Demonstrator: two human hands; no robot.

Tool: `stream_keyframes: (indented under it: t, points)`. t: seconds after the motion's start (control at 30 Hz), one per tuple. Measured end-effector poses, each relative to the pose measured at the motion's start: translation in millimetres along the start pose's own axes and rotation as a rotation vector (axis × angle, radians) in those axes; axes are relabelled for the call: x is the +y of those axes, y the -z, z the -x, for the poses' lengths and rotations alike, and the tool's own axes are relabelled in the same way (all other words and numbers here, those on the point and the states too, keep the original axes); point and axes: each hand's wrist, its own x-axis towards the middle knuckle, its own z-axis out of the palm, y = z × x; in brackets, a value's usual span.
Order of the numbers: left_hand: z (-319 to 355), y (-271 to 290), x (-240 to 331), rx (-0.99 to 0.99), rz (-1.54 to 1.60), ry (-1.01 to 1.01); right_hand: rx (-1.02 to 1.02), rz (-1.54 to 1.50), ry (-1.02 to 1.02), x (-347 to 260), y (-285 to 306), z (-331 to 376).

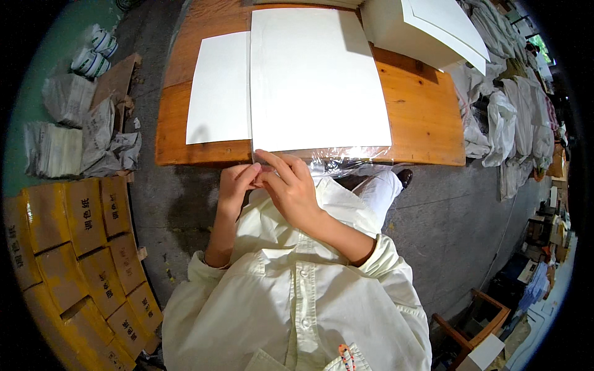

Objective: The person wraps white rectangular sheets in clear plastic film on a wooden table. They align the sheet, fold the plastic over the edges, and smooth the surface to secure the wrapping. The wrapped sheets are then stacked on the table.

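A large white sheet or board (318,80) lies on the wooden table, reaching close to its near edge. Clear plastic film (356,153) sticks out past that near edge and hangs in shiny wrinkles over the table's rim. My left hand (236,187) and my right hand (291,190) meet at the film's left corner, in front of the table. Both are closed, fingertips pinched together on what looks like the edge of the film; the exact grip is partly hidden. A smaller white sheet (218,89) lies just left of the large one.
A stack of white sheets (411,31) with curling edges stands at the table's (427,117) back right. Taped cardboard boxes (86,213) are piled at lower left, below plastic-wrapped bundles (59,151). Grey and white sacks (501,123) heap up on the right, and a wooden stool (473,334) stands lower right.
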Motion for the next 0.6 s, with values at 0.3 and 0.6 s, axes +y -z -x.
stream_keyframes:
  t: [0.3, 0.6]
  points:
    - [-1.3, -13.6, 18.9, -0.020, -0.149, -0.029, -0.068, -0.062, -0.040, 1.8, 15.7, 4.1]
    - [-14.7, -3.3, 25.5, 0.107, -0.081, -0.057, -0.487, -0.589, -0.084, 4.9, 76.9, 33.7]
